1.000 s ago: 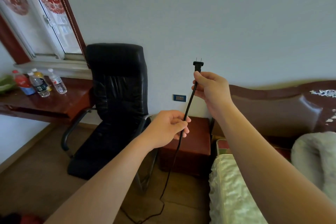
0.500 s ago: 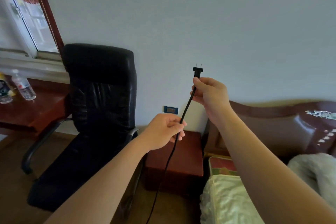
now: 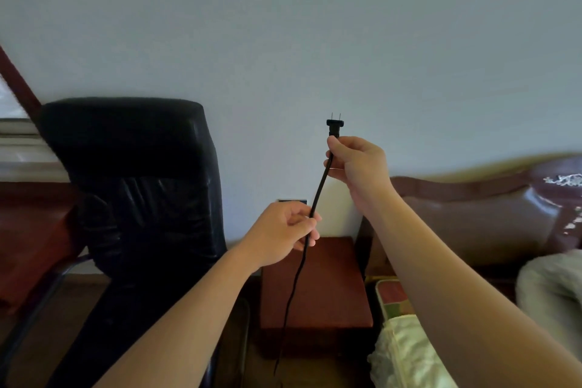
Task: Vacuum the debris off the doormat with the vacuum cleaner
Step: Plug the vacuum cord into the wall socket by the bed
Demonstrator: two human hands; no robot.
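A black power cord runs up from the floor between both hands. Its two-pronged plug points upward just above my right hand, which grips the cord right under the plug. My left hand pinches the same cord lower down. A wall socket peeks out on the white wall just above my left hand. The vacuum cleaner and the doormat are out of sight.
A black leather office chair stands at the left against the wall. A reddish-brown bedside cabinet sits below the socket. A bed with a brown headboard and pale bedding fills the right. A wooden desk lies far left.
The view has swung right and closer to the wall; the window and bottles have left the frame. Both hands keep the same hold on the cord, now nearer the socket.
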